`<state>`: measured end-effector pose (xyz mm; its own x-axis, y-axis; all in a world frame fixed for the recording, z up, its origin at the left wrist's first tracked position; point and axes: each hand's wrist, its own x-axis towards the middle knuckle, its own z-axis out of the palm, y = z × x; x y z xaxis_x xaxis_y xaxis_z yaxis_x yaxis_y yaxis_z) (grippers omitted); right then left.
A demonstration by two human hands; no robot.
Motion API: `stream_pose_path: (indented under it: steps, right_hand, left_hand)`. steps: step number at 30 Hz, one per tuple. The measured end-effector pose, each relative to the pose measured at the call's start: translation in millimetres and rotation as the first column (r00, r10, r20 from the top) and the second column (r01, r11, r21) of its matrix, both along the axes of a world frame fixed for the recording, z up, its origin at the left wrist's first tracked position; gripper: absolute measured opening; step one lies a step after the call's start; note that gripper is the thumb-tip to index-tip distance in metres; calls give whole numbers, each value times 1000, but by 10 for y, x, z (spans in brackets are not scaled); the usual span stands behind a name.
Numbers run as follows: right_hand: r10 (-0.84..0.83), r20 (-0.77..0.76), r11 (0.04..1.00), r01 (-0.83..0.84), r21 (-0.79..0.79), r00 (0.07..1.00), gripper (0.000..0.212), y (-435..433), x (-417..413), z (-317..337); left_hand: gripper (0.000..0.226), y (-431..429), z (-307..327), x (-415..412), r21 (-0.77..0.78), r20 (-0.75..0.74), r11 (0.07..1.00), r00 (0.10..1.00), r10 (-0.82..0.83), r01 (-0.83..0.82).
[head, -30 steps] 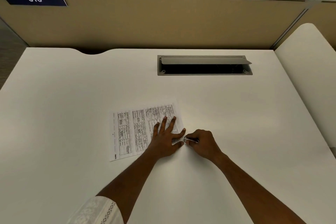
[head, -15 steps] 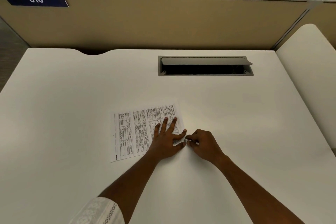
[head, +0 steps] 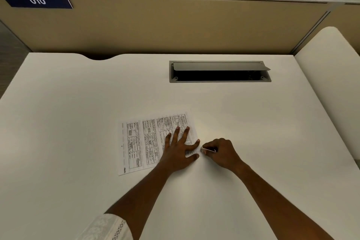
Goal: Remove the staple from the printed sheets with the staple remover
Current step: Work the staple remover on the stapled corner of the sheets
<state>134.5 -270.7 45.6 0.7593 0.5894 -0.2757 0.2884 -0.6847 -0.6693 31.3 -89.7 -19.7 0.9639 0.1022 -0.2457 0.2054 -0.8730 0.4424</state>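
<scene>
Hands (head: pixel 178 152) (head: pixel 224 153) unmoved, remover (head: pixel 208 149) at sheets' (head: pixel 136 142) rt edge

Mid-frame, the left hand (head: pixel 178 149) presses flat on the printed sheets (head: pixel 144 142); the right hand (head: pixel 221 152) grips the staple remover (head: pixel 208 150) at their right corner.

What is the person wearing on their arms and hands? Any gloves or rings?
No gloves, and no rings or watch showing on the left hand or right hand. The left arm wears a white patterned sleeve with dark markings along its edge. The right arm is bare.
</scene>
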Motion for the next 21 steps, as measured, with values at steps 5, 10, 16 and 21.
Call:
stream_pose_path:
  steps: [5,10,16,21]
  right_hand:
    - [180,218,984,-177,-34,959,16,-33,-144,-43]
    - [250,313,968,-234,-89,916,22,1,-190,-14]
    - [187,248,982,-181,-50,951,17,19,-179,-40]
    - [101,109,995,-103,10,989,11,42,-116,-52]
  left_hand:
    - [57,-11,17,0,0,20,1000,1000,3,-3]
    - [56,-2,35,-10,16,21,1000,1000,2,-3]
    - [55,-19,67,-4,16,19,1000,1000,6,-6]
    - [55,-17,69,-11,-1,21,1000,1000,12,-12]
